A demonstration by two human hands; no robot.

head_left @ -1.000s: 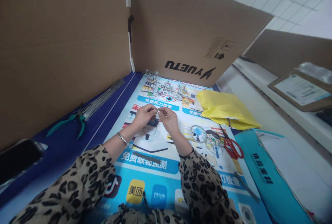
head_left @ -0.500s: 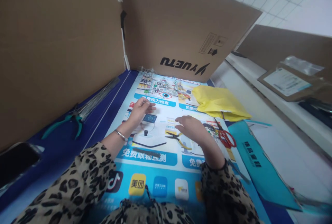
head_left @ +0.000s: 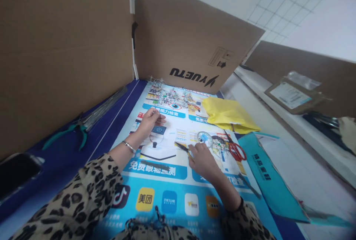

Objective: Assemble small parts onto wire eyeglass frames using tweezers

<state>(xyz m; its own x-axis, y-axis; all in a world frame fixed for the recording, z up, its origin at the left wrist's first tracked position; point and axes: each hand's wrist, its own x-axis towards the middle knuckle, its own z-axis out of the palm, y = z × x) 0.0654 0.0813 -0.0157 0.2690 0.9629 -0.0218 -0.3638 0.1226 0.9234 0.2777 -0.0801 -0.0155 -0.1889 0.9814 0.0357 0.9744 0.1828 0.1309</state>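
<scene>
Right hand (head_left: 202, 158): fingers were clamped on the pliers (head_left: 182, 146).
Pliers' position: beak jutted leftward past the fingertips, over the poster (head_left: 183, 124).
Left hand (head_left: 151, 122): fingers curled; whether they pinched anything, I couldn't tell.

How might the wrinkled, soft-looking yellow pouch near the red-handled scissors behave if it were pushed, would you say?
The wrinkled yellow pouch would probably flex, given its creases. Lying broad and low, it seems unlikely to roll. Its bulging middle may resist squashing somewhat.

Inverted "YUETU" on cardboard panel (head_left: 194, 39), "精品童鞋" on teal packaging (head_left: 271, 175), "美团" on poster (head_left: 178, 182)
</scene>
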